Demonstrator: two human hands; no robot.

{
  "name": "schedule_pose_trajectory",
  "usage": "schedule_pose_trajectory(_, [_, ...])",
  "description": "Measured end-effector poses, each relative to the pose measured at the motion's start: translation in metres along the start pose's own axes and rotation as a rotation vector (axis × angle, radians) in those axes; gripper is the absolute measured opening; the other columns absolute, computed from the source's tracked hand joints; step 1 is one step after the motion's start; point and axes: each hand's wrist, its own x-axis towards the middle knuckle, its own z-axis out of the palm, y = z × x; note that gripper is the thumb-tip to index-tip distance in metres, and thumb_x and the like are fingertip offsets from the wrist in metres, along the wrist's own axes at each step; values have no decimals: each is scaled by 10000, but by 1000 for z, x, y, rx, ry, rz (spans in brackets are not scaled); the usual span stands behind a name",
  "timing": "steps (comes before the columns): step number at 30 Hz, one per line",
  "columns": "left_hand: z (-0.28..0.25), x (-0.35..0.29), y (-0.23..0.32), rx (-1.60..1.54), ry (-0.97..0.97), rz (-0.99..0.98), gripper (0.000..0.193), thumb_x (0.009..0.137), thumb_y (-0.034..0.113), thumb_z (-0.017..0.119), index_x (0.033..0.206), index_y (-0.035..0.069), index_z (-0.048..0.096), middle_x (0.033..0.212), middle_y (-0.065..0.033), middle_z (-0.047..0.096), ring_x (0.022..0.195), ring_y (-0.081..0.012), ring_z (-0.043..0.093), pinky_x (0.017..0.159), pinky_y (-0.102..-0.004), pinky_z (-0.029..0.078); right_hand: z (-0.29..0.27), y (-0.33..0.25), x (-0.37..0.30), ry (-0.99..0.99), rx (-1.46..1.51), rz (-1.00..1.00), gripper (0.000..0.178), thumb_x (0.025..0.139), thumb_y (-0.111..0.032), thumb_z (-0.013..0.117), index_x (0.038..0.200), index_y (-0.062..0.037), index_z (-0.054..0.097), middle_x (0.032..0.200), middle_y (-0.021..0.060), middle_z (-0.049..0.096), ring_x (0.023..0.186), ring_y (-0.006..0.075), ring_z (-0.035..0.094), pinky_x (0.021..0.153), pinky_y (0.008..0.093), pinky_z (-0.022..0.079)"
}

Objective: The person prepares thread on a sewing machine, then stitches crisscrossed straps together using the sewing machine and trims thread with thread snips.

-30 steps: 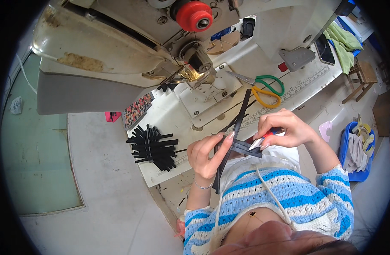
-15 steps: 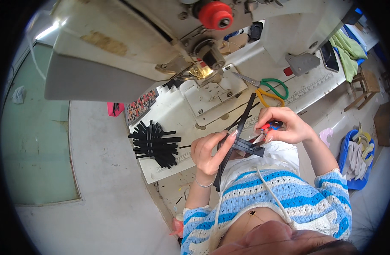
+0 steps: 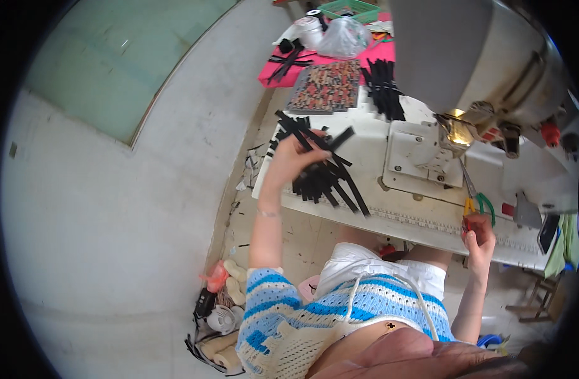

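Observation:
My left hand (image 3: 294,158) is closed on a black fabric strip (image 3: 342,135) over the left part of the sewing table. Directly below it lies a heap of similar black strips (image 3: 308,186), partly covered by the hand. The hand is slightly smeared by motion. At the table's front edge on the right, my right hand (image 3: 480,239) is closed round small thread snips (image 3: 468,223), of which only a bit of red shows. Just beyond that hand lie scissors (image 3: 484,205) with green and orange handles.
The sewing machine (image 3: 491,63) rises at the right, its metal plate (image 3: 422,155) set in the table. Behind the heap are a patterned pad (image 3: 325,86), another bundle of black strips (image 3: 383,88) and a pink-covered surface (image 3: 274,74) with thread spools and a plastic bag (image 3: 345,38). A wall bounds the left.
My left hand has moved from in front of me to the heap, carrying black strip. My right hand has drawn away from it to the right. The view has swung left.

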Motion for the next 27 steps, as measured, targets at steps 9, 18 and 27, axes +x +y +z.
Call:
schedule_pose_trajectory(9, [-41, -12, -85, 1001, 797, 198, 988, 656, 506, 736, 1318, -85, 301, 1255, -236, 425, 1143, -337, 446, 954, -438, 334, 9, 12, 6, 4, 6, 119, 403, 828, -314, 641, 1035, 1, 498, 840, 22, 512, 711, 78, 452, 614, 208, 371])
schedule_pose_trajectory(18, [-57, -33, -117, -162, 598, -206, 785, 831, 527, 573, 1241, -123, 414, 1135, -142, 556, 1034, -173, 546, 823, -256, 453, 83, 15, 70, -370, -328, 336, 130, 888, -137, 549, 905, -24, 610, 660, -36, 474, 639, 46, 422, 582, 192, 348])
schedule_pose_trajectory(27, [-50, -7, -90, -97, 407, -165, 773, 795, 338, 701, 1203, -203, 329, 1073, -156, 594, 964, -138, 566, 834, -235, 436, 225, 84, 164, -451, -541, -435, 376, 897, -174, 519, 1270, -140, 487, 1322, 226, 410, 1231, 354, 392, 1046, 417, 289])
